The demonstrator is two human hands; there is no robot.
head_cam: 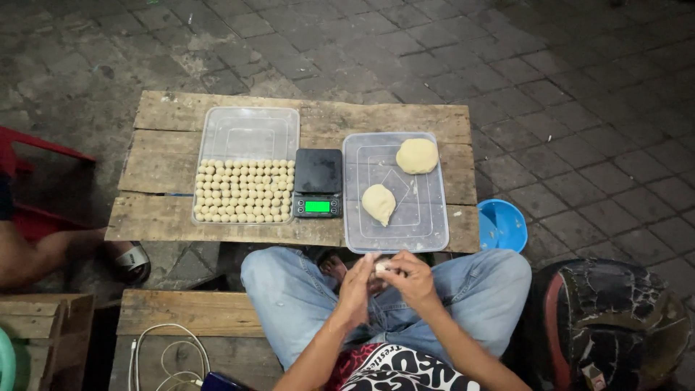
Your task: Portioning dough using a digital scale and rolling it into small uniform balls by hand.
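Dim grey paving-stone floor (594,108), low plank table (304,119), red chair (29,174) beside it.

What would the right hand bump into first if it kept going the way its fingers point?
The right hand points left, toward the left hand. It would meet the small dough piece pinched between both hands, then the left hand's fingers. They already seem to touch, though depth is hard to judge.

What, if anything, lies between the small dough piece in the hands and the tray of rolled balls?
Nothing visible. The dough piece sits between both hands above the lap; the tray of balls lies up-left on the wooden table, its front edge unobstructed.
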